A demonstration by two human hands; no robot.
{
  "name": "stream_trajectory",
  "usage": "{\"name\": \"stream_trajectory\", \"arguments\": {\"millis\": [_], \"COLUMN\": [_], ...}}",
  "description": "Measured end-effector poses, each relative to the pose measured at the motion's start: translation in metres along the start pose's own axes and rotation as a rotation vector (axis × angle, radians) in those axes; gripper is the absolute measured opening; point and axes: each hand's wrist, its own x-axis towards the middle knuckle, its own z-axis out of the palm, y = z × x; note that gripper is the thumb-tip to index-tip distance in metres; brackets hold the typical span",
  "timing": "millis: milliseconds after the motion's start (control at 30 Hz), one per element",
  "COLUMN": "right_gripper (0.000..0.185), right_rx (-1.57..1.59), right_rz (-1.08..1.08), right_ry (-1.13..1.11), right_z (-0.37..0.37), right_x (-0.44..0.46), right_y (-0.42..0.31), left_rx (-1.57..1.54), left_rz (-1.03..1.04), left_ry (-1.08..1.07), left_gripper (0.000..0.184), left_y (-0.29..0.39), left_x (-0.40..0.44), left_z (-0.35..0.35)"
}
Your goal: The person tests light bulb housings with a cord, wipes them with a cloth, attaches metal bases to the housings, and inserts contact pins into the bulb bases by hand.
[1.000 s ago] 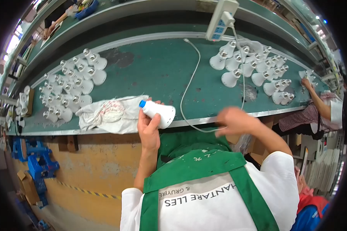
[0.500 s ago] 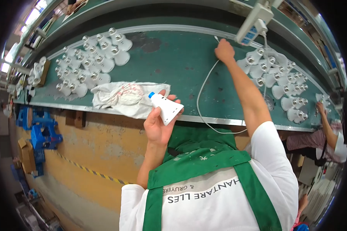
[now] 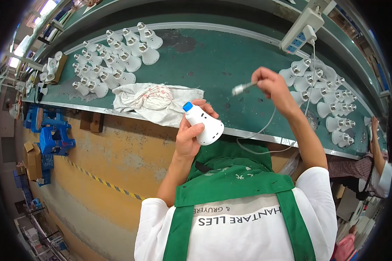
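My left hand (image 3: 189, 137) is closed around a white cone-shaped bulb housing (image 3: 211, 128) with a blue cap (image 3: 187, 106) on its narrow end. Small dark slots show on the housing's side, and its wide end faces down and right. Above the bench, my right hand (image 3: 272, 89) pinches a white cable (image 3: 265, 126) near its end. The cable's plug (image 3: 238, 90) sticks out to the left of my fingers, apart from the housing. From my right hand the cable loops down past the bench edge.
Several white bulb housings with metal caps stand on the green bench (image 3: 231, 52) at left (image 3: 117, 56) and right (image 3: 313, 82). A white cloth (image 3: 154, 102) lies near the front edge. A power strip (image 3: 302, 30) hangs upper right; a co-worker's arm (image 3: 376, 150) is at far right.
My right hand has come back from the bench's far side toward me, bringing the cable plug nearer the housing. My left hand has turned the housing slightly.
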Motion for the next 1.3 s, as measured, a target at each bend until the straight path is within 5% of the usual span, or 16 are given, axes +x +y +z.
{"name": "stream_trajectory", "arguments": {"millis": [167, 400, 600, 1300], "right_gripper": [0.017, 0.016, 0.014, 0.032], "right_rx": [-0.197, 0.172, -0.026, 0.276], "right_rz": [-0.203, -0.126, -0.127, 0.079], "right_ry": [-0.095, -0.123, -0.017, -0.107], "right_z": [0.027, 0.053, 0.059, 0.067], "right_x": [-0.061, -0.082, -0.084, -0.082], "right_y": [-0.011, 0.005, 0.007, 0.02], "left_rx": [-0.02, 0.155, 0.331, 0.491], "left_rz": [0.006, 0.056, 0.107, 0.072], "left_ry": [-0.079, 0.022, 0.04, -0.024], "left_gripper": [0.067, 0.068, 0.061, 0.055], "left_y": [-0.003, -0.002, -0.006, -0.016], "left_x": [0.003, 0.001, 0.0, 0.005], "left_z": [0.004, 0.016, 0.022, 0.023]}}
